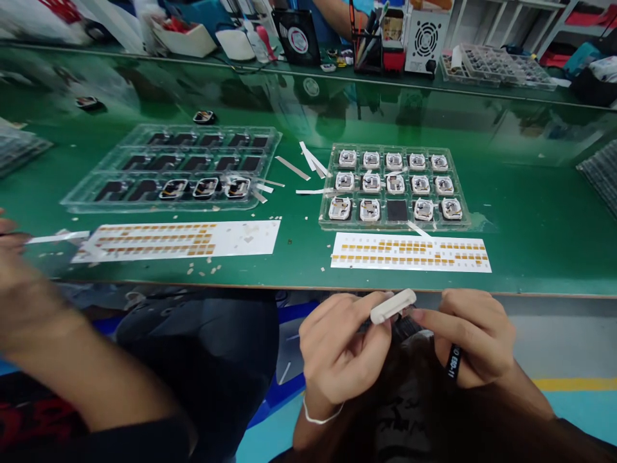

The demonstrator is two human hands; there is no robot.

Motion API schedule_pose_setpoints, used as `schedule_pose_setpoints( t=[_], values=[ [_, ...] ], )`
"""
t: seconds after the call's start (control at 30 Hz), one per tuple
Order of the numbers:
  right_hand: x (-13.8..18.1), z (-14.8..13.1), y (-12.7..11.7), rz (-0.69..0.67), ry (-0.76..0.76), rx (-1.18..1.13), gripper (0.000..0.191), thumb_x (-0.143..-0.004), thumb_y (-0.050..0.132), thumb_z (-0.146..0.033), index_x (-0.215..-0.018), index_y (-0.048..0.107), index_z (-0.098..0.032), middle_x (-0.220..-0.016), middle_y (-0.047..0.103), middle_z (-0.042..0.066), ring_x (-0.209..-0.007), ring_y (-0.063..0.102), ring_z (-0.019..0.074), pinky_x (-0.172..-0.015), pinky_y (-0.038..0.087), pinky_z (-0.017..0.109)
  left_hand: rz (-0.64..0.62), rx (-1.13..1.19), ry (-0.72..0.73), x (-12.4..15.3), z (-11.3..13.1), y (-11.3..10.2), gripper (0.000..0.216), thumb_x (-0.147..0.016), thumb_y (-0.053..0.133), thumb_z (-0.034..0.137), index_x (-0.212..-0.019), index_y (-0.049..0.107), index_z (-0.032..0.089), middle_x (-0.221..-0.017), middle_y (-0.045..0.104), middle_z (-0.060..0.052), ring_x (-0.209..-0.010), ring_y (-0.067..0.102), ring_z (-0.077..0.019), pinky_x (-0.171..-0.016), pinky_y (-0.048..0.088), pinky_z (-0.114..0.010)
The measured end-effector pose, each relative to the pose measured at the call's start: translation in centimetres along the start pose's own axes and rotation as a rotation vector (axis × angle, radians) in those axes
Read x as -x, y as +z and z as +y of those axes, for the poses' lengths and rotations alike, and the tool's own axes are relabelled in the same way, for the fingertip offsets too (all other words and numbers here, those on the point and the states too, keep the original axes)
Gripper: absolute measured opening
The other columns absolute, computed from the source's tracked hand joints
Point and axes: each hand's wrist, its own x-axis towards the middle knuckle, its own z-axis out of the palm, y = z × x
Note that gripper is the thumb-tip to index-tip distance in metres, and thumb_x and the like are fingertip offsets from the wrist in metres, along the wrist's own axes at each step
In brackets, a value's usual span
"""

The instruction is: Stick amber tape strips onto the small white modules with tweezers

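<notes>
In the head view, the person's left hand (344,347) is gripping a white rounded case (393,307) edge-on between thumb and fingers, holding it just in front of the near edge of the green surface (535,244). The right hand (475,337) is reaching in from the other side with its index finger extended close to the case; whether its fingers are gripping anything there, I cannot tell. Beyond the hands, a white sheet (409,265) carrying rows of amber pieces is lying on the surface, and just behind it a clear tray (357,225) is holding similar white cases, with the middle compartment of its front row showing a dark bottom. To the left, a co-worker's blurred hand (12,241) is appearing beside a white strip (58,238), near a second sheet (248,238). Behind that sheet, another clear tray (159,207) is carrying three dark-rimmed pieces in its front row.
</notes>
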Motion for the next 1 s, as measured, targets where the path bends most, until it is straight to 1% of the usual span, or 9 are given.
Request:
schedule_pose_setpoints(
  t=[0.03, 0.17, 0.37, 0.5, 0.6, 0.73, 0.87, 0.93, 1.0],
  values=[
    [0.0, 0.0, 0.0, 0.007, -0.007, -0.006, 0.043, -0.077, 0.045, -0.01, -0.114, 0.065, -0.018, -0.061, 0.043, -0.002, -0.05, 0.038, 0.0124, -0.047, 0.027, 0.027, -0.011, -0.011, 0.002, -0.1, 0.1, -0.1, 0.011, -0.081, 0.061, 0.01, -0.086, 0.065, 0.02, -0.074, 0.071, -0.001, -0.056, 0.058, -0.0112, -0.054, 0.051, -0.026],
    [-0.3, -0.1, -0.1, -0.054, -0.035, 0.008, 0.044, -0.075, 0.044, -0.009, -0.114, 0.065, -0.013, -0.062, 0.042, -0.001, -0.051, 0.037, 0.0128, -0.047, 0.025, 0.028, -0.042, -0.044, -0.037, -0.3, 0.7, -0.5, 0.017, -0.079, 0.065, 0.006, -0.088, 0.066, 0.02, -0.069, 0.068, 0.001, -0.055, 0.055, -0.0102, -0.056, 0.05, -0.026],
    [-0.2, -0.2, 0.1, -0.049, -0.033, 0.054, 0.049, -0.074, 0.043, -0.008, -0.118, 0.063, -0.015, -0.064, 0.041, -0.001, -0.053, 0.035, 0.0131, -0.047, 0.025, 0.028, -0.006, -0.055, -0.046, 0.1, 0.6, -0.4, 0.021, -0.074, 0.071, 0.002, -0.085, 0.066, 0.019, -0.065, 0.064, 0.004, -0.052, 0.05, -0.0082, -0.054, 0.045, -0.024],
    [-0.1, -0.2, 0.1, -0.07, -0.01, 0.047, 0.051, -0.074, 0.043, -0.008, -0.122, 0.061, -0.014, -0.064, 0.04, -0.001, -0.053, 0.034, 0.013, -0.047, 0.024, 0.028, 0.007, -0.057, -0.024, 0.1, 0.6, -0.4, 0.021, -0.076, 0.069, 0.004, -0.089, 0.067, 0.02, -0.065, 0.064, 0.003, -0.052, 0.049, -0.0079, -0.052, 0.042, -0.024],
    [0.0, -0.3, 0.1, -0.087, -0.004, 0.065, 0.052, -0.075, 0.044, -0.009, -0.125, 0.06, -0.016, -0.065, 0.039, -0.002, -0.054, 0.033, 0.0132, -0.048, 0.024, 0.028, 0.001, -0.069, 0.004, 0.0, 0.6, -0.5, 0.024, -0.076, 0.07, 0.002, -0.091, 0.067, 0.02, -0.069, 0.066, 0.003, -0.054, 0.051, -0.0078, -0.054, 0.043, -0.023],
    [-0.1, -0.1, 0.0, -0.108, 0.005, 0.078, 0.052, -0.077, 0.044, -0.01, -0.127, 0.058, -0.017, -0.064, 0.04, -0.002, -0.054, 0.034, 0.0134, -0.048, 0.025, 0.028, 0.011, -0.083, 0.084, -0.1, 0.3, -0.3, 0.027, -0.073, 0.072, -0.003, -0.087, 0.065, 0.019, -0.082, 0.07, 0.0, -0.06, 0.054, -0.0078, -0.058, 0.045, -0.024],
    [-0.3, -0.3, 0.1, -0.114, 0.008, 0.063, 0.049, -0.077, 0.043, -0.009, -0.122, 0.061, -0.016, -0.063, 0.04, -0.002, -0.053, 0.033, 0.0131, -0.047, 0.025, 0.028, 0.022, -0.053, 0.102, -0.1, 0.1, 0.0, 0.027, -0.071, 0.072, -0.006, -0.083, 0.065, 0.017, -0.084, 0.07, 0.001, -0.064, 0.055, -0.0067, -0.06, 0.045, -0.023],
    [-0.4, -0.7, 0.0, -0.08, 0.036, 0.016, 0.044, -0.078, 0.044, -0.008, -0.117, 0.062, -0.015, -0.064, 0.043, -0.001, -0.052, 0.036, 0.0128, -0.046, 0.027, 0.028, 0.007, -0.055, 0.106, 0.1, 0.1, 0.0, 0.025, -0.072, 0.071, -0.005, -0.082, 0.065, 0.016, -0.085, 0.069, 0.001, -0.067, 0.055, -0.0064, -0.06, 0.045, -0.022],
    [-0.5, -1.0, -0.2, -0.023, 0.121, -0.052, 0.039, -0.081, 0.045, -0.007, -0.114, 0.063, -0.017, -0.067, 0.049, 0.0, -0.053, 0.041, 0.0125, -0.047, 0.031, 0.027, -0.003, -0.077, 0.113, 0.2, 0.1, -0.1, 0.02, -0.075, 0.071, -0.002, -0.081, 0.066, 0.017, -0.089, 0.07, 0.0, -0.072, 0.058, -0.0069, -0.061, 0.046, -0.021]
  ],
)
